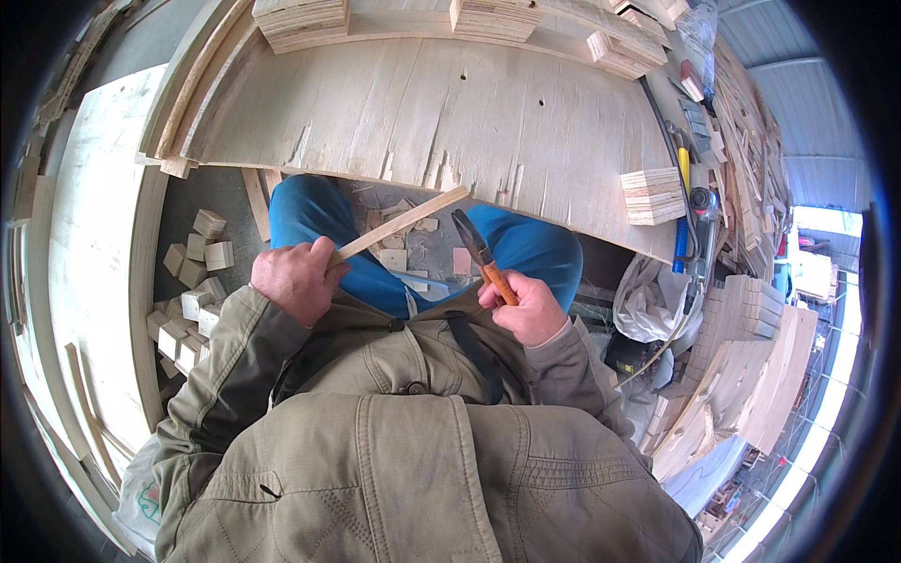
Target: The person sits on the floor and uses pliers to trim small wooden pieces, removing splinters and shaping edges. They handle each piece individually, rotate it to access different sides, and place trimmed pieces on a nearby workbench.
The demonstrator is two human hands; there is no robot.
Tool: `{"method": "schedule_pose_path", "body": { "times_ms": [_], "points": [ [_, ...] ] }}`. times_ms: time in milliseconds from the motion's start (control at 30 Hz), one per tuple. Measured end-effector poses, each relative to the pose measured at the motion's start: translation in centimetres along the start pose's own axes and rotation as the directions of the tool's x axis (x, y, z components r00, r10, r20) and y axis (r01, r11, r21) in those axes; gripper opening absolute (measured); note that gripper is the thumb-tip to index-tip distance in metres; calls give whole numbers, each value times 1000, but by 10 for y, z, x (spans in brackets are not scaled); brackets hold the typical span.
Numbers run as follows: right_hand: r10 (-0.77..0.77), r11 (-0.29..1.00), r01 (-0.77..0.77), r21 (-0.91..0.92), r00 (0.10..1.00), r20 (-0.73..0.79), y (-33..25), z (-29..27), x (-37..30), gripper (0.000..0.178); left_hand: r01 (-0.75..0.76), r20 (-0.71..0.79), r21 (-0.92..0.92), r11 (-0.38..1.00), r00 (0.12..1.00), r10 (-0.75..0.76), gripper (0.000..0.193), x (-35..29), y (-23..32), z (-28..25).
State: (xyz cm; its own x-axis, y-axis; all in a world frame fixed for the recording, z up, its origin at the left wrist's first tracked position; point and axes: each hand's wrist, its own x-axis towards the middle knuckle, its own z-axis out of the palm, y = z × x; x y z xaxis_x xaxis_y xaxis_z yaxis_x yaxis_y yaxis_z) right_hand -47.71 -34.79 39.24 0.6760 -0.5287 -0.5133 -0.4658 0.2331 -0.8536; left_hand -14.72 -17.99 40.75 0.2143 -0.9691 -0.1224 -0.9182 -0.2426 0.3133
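My left hand (298,281) is closed around one end of a narrow wooden strip (404,223). The strip slants up to the right over my lap, its far end near the workbench edge. In my right hand (531,308) is a pair of pliers (479,251) with orange handles and a dark metal head pointing up and left. The head of the pliers is just below the strip's far end, with a small gap between them. Past my knees lies a plywood workbench top (413,113) with a chipped, splintered near edge.
Stacked plywood blocks (495,19) line the bench's far side; another plywood block (651,196) sits at its right. Beside that lie a hammer with a yellow and blue handle (682,174) and a power tool (702,211). Cut wood blocks (192,305) are piled on the floor at left.
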Motion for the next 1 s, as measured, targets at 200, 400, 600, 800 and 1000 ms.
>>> {"method": "schedule_pose_path", "body": {
  "times_ms": [200, 400, 600, 800, 1000],
  "points": [
    [-21, 1000, 21, 22, 1000, -8, 1, 1, 0, 21, 29, 22, -28, 999, 999, -29, 31, 0, 2, 1],
    [-22, 999, 21, -35, 999, -24, 6, 3, 1, 20, 29, 12, -14, 999, 1000, -28, 31, -1, 3, 1],
    [-80, 991, 72, -113, 994, -70, 11, 5, 3, 19, 32, 7, 13, 999, 999, -32, 32, -2, 2, 6],
    [-119, 984, 102, -149, 987, -109, 11, 7, 3, 18, 33, -10, 19, 999, 999, -33, 32, -2, 1, 9],
    [-118, 984, 101, -150, 987, -109, 8, 8, 4, 17, 32, -12, 33, 999, 999, -32, 32, -3, 1, 10]
  ]
}}
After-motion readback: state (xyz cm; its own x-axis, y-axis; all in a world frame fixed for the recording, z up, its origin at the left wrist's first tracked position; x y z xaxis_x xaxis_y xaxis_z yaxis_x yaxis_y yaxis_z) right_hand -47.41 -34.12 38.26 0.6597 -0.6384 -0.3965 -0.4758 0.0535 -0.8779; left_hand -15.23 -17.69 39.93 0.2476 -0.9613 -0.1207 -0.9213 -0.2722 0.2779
